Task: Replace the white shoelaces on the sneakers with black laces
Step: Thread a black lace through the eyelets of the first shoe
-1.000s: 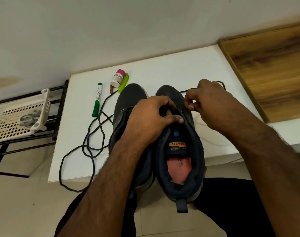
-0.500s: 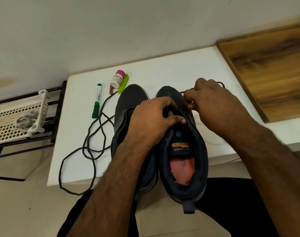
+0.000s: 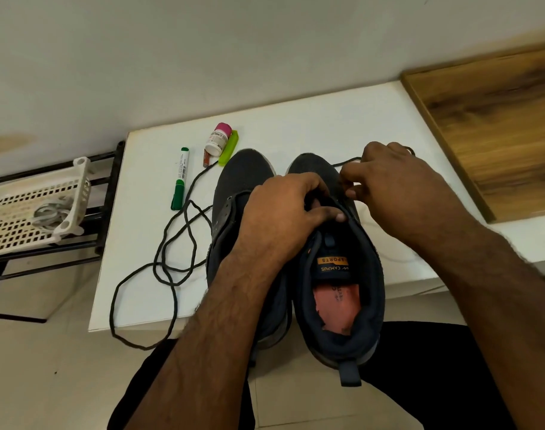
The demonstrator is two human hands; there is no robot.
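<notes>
Left hand [image 3: 283,212]: fingers curled over the tongue and top eyelet edge of the right sneaker [image 3: 342,274], gripping it.
Right hand [image 3: 395,187]: thumb and forefinger pinch a black lace [image 3: 345,164] at the sneaker's right eyelet row.
Sneakers: side by side, toes on the tabletop [image 3: 296,131], heels off the near edge; left sneaker [image 3: 234,187] partly hidden by the forearm.
Second black lace [image 3: 171,259]: loose loops on the tabletop, left of the sneakers, one loop hanging off the edge.
Marker [image 3: 180,178], small bottle [image 3: 217,139]: near the far-left corner.
Basket [image 3: 26,218]: on a rack to the left, holding a pale coil.
</notes>
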